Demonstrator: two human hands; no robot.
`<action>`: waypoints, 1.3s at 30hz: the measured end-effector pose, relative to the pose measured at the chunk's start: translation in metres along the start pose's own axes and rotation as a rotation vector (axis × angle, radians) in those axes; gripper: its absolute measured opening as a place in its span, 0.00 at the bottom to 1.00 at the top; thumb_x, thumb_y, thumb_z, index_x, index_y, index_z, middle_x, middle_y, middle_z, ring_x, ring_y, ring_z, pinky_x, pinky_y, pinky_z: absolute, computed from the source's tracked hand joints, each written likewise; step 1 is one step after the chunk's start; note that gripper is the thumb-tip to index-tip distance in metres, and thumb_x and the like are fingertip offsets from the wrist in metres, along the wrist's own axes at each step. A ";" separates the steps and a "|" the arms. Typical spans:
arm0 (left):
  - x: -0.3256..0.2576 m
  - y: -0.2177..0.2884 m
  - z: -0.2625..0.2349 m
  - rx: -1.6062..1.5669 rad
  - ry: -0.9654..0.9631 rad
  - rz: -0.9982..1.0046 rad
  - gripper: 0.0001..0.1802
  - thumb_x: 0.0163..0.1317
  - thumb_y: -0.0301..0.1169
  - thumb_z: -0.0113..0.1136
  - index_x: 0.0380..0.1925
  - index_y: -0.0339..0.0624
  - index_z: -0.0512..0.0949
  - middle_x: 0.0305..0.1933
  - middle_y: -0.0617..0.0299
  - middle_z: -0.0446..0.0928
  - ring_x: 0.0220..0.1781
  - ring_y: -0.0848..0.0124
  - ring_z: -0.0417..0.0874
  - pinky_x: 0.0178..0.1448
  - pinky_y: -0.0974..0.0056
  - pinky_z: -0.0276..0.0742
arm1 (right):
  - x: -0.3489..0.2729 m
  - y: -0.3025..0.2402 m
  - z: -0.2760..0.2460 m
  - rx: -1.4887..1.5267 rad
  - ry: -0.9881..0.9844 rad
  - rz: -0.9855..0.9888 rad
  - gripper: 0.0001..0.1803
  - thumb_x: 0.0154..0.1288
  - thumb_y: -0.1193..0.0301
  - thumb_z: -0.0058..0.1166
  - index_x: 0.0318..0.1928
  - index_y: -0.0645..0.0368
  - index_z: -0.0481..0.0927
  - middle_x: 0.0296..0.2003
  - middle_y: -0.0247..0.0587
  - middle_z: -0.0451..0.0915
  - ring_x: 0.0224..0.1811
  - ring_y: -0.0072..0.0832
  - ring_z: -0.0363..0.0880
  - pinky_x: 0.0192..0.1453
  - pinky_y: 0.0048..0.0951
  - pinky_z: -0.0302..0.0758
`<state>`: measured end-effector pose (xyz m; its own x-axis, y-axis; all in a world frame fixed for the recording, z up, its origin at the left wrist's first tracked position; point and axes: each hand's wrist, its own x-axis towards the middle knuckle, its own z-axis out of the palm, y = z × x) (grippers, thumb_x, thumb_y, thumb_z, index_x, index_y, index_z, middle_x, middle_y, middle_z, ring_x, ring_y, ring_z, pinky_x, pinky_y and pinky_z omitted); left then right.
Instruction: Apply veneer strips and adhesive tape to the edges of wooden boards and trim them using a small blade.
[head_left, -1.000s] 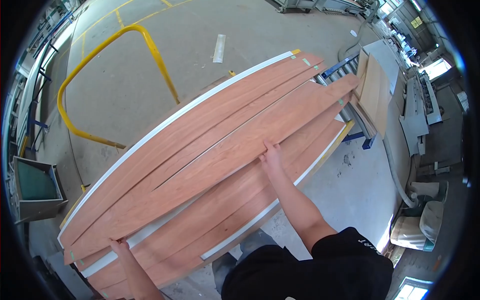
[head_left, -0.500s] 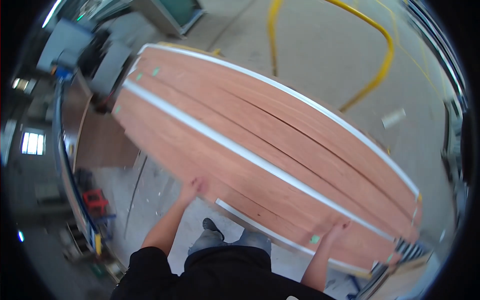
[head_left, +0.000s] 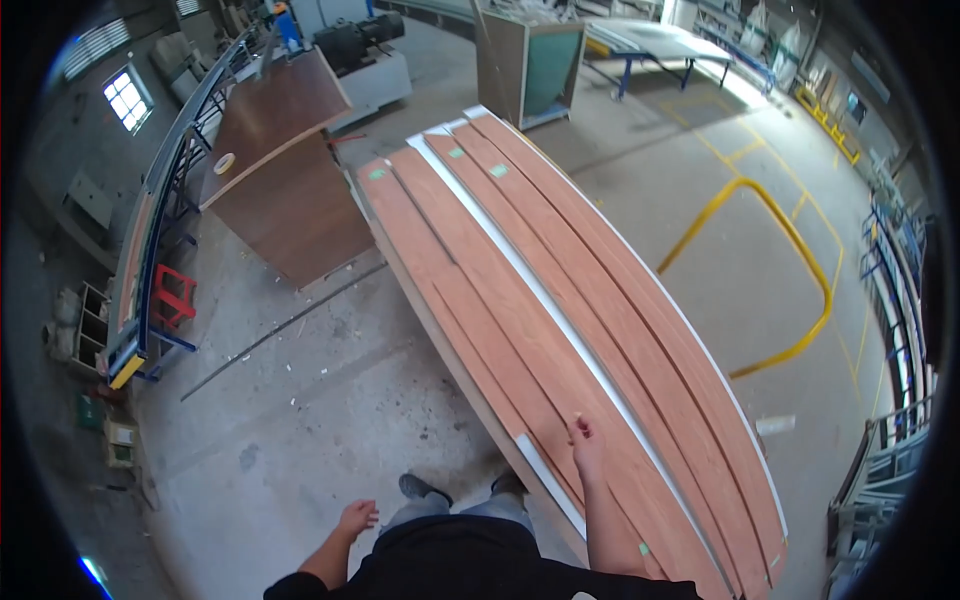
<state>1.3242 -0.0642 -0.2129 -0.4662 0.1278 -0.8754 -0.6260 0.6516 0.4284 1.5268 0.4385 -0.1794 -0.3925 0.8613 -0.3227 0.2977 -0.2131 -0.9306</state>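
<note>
A long stack of reddish-brown wooden boards [head_left: 530, 290] runs slantwise from the far middle to the near right. White strips [head_left: 560, 325] lie between and along the boards, and small green patches [head_left: 499, 171] are stuck on them. Over the near part of the stack is my right hand [head_left: 587, 437], its fingers curled in; whether it touches the wood, or what small thing may be in it, I cannot make out. My left hand [head_left: 358, 515] hangs beside my body above the floor, fingers loosely bent and apart, nothing in it.
A brown wooden box-like bench [head_left: 290, 215] with a tape roll [head_left: 225, 163] on top stands at the left. Beyond the boards rises a yellow tube rail [head_left: 825, 290]. A red stool [head_left: 174, 296] is by the blue-framed conveyor [head_left: 150, 290]. A dark strip [head_left: 285, 328] crosses the floor.
My view has turned, so the stack now runs more steeply away from me. My left hand has come off the stack's near edge to my side. My right hand remains over the boards.
</note>
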 end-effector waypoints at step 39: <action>0.314 0.124 -0.695 -1.130 0.419 -0.350 0.21 0.65 0.40 0.52 0.54 0.43 0.71 0.47 0.58 0.77 0.40 0.64 0.79 0.41 0.59 0.76 | 0.079 -0.207 1.268 -0.586 -0.987 -0.145 0.15 0.58 0.69 0.59 0.44 0.63 0.80 0.27 0.36 0.80 0.24 0.19 0.74 0.28 0.25 0.71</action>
<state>0.6655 -0.4632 -0.2794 -0.1999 -0.3050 -0.9312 -0.8446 -0.4282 0.3215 0.3309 -0.0346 -0.2312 -0.8882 0.0696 -0.4541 0.4504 0.3277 -0.8305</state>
